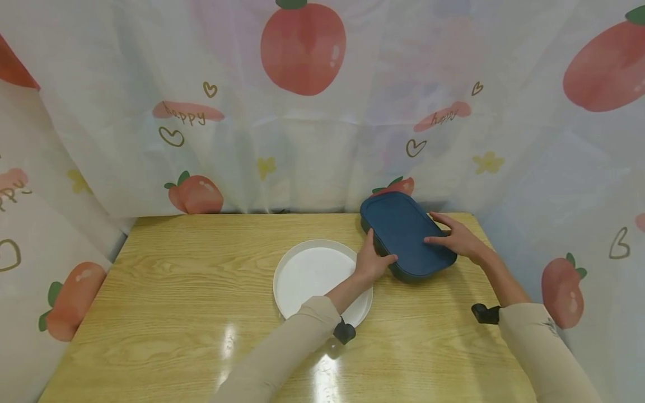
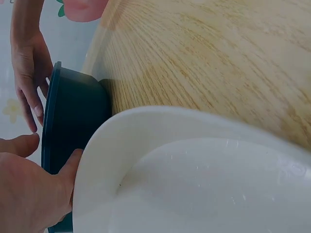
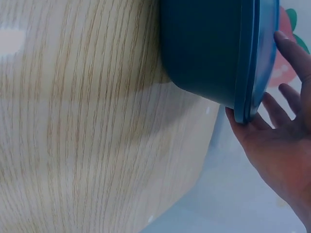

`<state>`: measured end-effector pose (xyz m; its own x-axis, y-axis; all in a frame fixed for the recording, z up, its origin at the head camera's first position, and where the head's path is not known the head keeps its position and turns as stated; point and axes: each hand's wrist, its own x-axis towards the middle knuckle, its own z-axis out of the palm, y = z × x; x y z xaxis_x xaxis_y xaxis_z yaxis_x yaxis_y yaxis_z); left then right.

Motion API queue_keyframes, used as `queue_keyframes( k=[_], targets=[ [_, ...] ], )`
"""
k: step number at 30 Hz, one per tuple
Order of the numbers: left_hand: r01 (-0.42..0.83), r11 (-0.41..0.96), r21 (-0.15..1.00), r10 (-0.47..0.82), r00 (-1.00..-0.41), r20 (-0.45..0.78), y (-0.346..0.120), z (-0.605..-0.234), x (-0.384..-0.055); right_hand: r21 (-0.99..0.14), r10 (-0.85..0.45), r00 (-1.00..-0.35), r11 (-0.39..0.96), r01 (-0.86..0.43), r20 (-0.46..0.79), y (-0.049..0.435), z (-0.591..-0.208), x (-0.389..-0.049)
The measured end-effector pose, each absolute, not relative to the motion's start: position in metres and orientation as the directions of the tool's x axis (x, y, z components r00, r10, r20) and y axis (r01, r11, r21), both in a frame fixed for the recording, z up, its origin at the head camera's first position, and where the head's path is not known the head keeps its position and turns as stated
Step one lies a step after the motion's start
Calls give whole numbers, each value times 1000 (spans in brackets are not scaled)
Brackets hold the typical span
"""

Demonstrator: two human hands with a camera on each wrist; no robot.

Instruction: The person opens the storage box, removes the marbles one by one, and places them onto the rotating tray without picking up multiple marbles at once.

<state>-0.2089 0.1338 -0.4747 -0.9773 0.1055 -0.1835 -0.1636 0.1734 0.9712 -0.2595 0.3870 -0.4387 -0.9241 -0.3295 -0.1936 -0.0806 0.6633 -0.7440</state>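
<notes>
A dark blue lidded box (image 1: 408,232) stands at the back right of the table, its lid lying on top. Against its left side rests my left hand (image 1: 372,261), thumb over the lid's edge; the left wrist view shows a finger along the box's side wall (image 2: 73,111). My right hand (image 1: 458,239) is at the opposite edge, fingers spread, thumb over the lid. From the right wrist view, the right hand (image 3: 279,131) touches the lid's rim (image 3: 248,87) at a corner. Whatever the box contains is hidden.
A round white plate (image 1: 307,274) with a raised rim lies left of the box, partly under my left forearm. The wooden table (image 1: 191,280) meets a fruit-printed curtain (image 1: 312,140) at the back, close behind the box. Curtain also hangs at both sides.
</notes>
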Motion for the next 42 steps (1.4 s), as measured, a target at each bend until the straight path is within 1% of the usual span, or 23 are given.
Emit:
queue_keyframes(
  k=[5, 10, 11, 16, 18, 20, 24, 31, 42],
  targets=[
    [-174, 161, 971, 121, -973, -194, 135, -477, -210, -726, -332, -919, 683, -79, -212, 387, -440, -261],
    [-204, 107, 973, 134, -967, -218, 139, -478, -211, -725, -324, -913, 687, -47, -248, 391, -444, -261],
    [-218, 89, 972, 134, -964, -229, 140, -478, -210, -728, -323, -912, 684, -39, -254, 392, -444, -261],
    [-320, -94, 943, 161, -939, -302, 143, -473, -208, -754, -329, -903, 657, -9, -275, 393, -445, -259],
    [-354, -150, 923, 170, -929, -328, 144, -471, -207, -768, -334, -899, 640, 4, -282, 394, -445, -258],
    [-374, -174, 911, 169, -923, -346, 145, -470, -207, -782, -337, -895, 623, 21, -293, 394, -444, -257],
    [-390, -189, 901, 156, -918, -365, 147, -469, -205, -804, -339, -884, 591, 66, -322, 395, -441, -256],
    [-402, -211, 891, 182, -912, -368, 146, -472, -203, -816, -323, -866, 558, 151, -382, 395, -440, -251],
    [-430, -204, 879, 221, -895, -387, 141, -468, -198, -800, -289, -874, 576, 166, -390, 396, -430, -236]
  ],
)
